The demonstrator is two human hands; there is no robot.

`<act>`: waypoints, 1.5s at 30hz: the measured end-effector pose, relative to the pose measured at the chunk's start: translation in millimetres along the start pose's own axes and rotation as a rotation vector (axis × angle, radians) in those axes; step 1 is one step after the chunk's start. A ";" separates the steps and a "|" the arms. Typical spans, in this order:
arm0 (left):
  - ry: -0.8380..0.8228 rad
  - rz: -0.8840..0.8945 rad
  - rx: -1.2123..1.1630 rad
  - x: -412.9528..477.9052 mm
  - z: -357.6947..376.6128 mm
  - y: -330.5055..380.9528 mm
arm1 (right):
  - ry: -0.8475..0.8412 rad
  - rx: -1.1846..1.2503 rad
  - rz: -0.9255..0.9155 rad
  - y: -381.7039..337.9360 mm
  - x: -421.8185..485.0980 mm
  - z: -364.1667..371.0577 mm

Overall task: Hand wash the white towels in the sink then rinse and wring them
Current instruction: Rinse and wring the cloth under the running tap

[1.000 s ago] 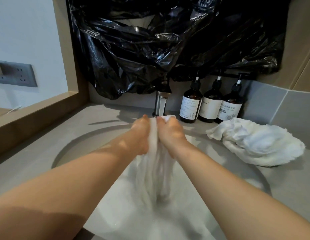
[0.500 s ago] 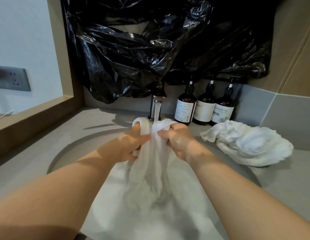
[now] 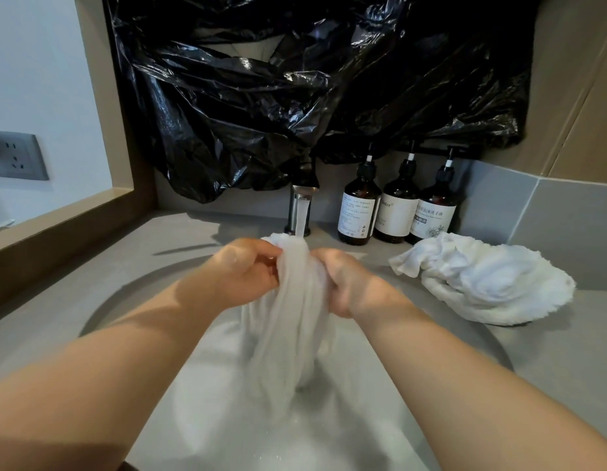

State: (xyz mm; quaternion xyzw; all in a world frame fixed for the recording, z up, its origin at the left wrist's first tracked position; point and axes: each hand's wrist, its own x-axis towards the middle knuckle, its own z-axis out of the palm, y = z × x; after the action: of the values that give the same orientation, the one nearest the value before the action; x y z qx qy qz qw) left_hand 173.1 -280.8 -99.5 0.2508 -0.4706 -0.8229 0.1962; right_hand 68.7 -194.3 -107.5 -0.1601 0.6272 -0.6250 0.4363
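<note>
1. The wet white towel (image 3: 295, 321) hangs bunched over the sink (image 3: 207, 385), with its top under the running faucet (image 3: 300, 198).
2. The left hand (image 3: 242, 271) and right hand (image 3: 351, 283) clench their fingers around its top.
3. A second towel (image 3: 488, 283) lies heaped on the bench (image 3: 567, 351), right of the sink.

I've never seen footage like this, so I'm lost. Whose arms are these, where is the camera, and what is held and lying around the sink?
No machine: a person wears a head camera looking down at their own arms. The left hand and right hand both grip a wet white towel under the running faucet, over the sink. On the counter to the right lies a second white towel beside three brown pump bottles. Black plastic hangs behind.
</note>
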 end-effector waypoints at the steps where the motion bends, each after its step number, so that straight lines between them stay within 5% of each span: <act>1: 0.003 0.025 -0.003 1.5 1.2 -0.9 | 0.028 0.057 -0.020 -0.2 3.7 -4.8; 7: 0.212 0.052 0.126 10.3 3.3 -7.0 | 0.060 0.098 -0.208 0.2 1.4 -4.2; 14: 0.146 0.121 0.367 3.2 17.0 -12.9 | 0.298 -0.471 -0.597 4.0 -12.7 10.4; 19: 0.331 0.126 0.110 4.5 25.3 -13.4 | 0.287 -0.495 -0.518 10.5 -25.8 35.7; 32: 0.084 0.017 0.189 -0.6 21.1 -14.4 | 0.263 -0.693 -0.507 5.7 -19.6 31.8; 35: -0.091 -0.168 0.184 -13.6 27.3 -14.1 | 0.333 -0.529 -0.357 -2.9 -4.9 17.0; 38: -0.096 -0.092 0.132 -13.3 16.3 -3.7 | 0.337 -0.311 -0.203 -3.4 -2.9 12.3; 45: 0.019 0.058 0.451 -0.9 -7.6 -3.6 | -0.017 0.049 -0.048 -3.6 -14.3 -0.9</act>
State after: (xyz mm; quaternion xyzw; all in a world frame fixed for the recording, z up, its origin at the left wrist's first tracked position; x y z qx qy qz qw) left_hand 178.1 -283.7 -105.8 0.2824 -0.6479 -0.6883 0.1631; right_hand 74.9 -183.7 -99.4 -0.1697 0.6040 -0.6490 0.4303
